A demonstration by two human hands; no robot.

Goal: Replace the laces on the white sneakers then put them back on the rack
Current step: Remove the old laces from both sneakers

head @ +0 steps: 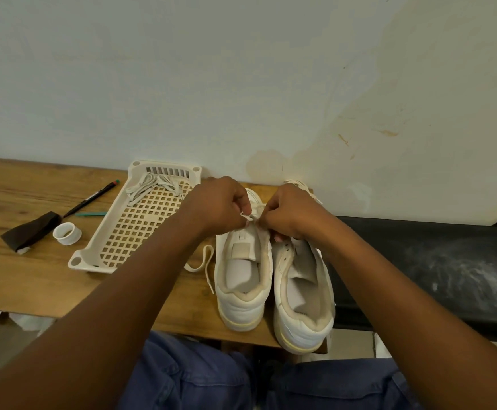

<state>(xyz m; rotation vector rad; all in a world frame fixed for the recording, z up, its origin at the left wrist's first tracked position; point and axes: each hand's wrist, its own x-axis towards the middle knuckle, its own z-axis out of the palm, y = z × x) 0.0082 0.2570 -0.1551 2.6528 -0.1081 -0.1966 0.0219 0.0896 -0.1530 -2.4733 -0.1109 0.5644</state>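
Observation:
Two white sneakers stand side by side on the wooden table, heels toward me: the left sneaker (242, 279) and the right sneaker (302, 291). Over the left sneaker's tongue, my left hand (220, 205) and my right hand (288, 214) each pinch a part of a white lace (251, 216). A loose end of that lace (207, 261) loops down onto the table left of the shoe. My hands hide the eyelets. Another bundle of white laces (155, 184) lies in a cream plastic tray (93, 255).
Left of the tray lie a black pen (93, 196), a teal pen (91, 214), a white tape roll (67, 233) and a dark cloth (31, 230). A black padded surface (433, 261) adjoins the table on the right. The wall stands close behind.

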